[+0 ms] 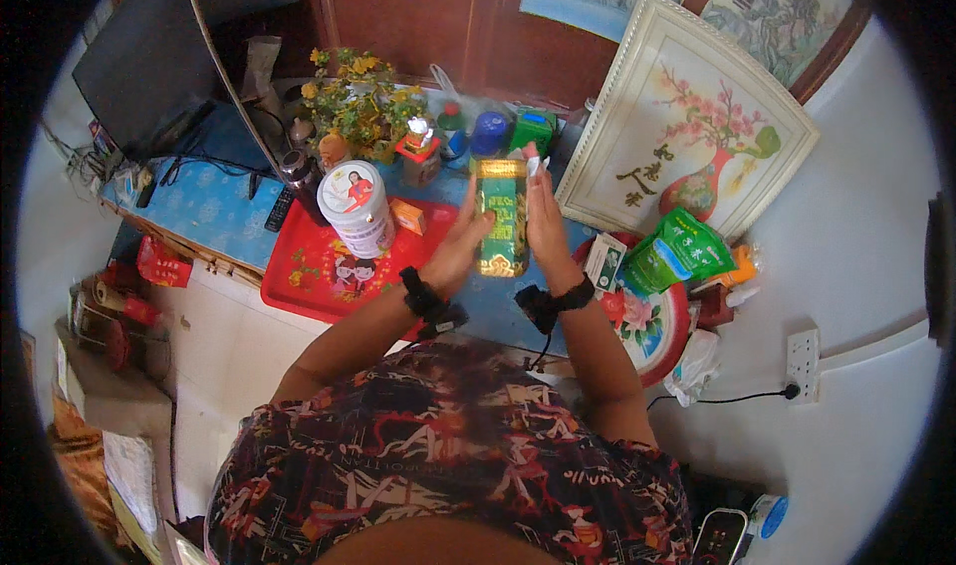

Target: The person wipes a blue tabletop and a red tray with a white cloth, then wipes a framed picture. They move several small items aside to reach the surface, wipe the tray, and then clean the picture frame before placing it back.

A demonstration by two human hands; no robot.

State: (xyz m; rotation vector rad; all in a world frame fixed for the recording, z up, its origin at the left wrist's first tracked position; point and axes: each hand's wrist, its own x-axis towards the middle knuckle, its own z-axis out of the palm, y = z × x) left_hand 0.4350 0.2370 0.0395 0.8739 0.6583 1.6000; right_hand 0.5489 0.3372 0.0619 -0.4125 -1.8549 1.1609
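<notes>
Between my hands, above the blue-covered table, is a green and gold tin (pixel 501 218) bearing writing. My left hand (pixel 461 244) grips its left side, thumb on the front. My right hand (pixel 545 218) lies along its right side, with something white and pink, perhaps a cloth or tissue, at the fingertips. To the left, a red tray (pixel 299 266) carries a white lidded tub (pixel 357 210) and a small orange box (pixel 408 216). A dark flask (pixel 301 177) stands behind the tub.
At right, a round floral tray (pixel 676 326) holds a green pouch (pixel 676 251) and a small white-green box (pixel 605 261). A framed flower picture (pixel 694 117) leans behind. Yellow flowers (pixel 362 102), a figurine (pixel 420 138), a blue-capped container (pixel 490 133) and a green box (pixel 532 130) line the back.
</notes>
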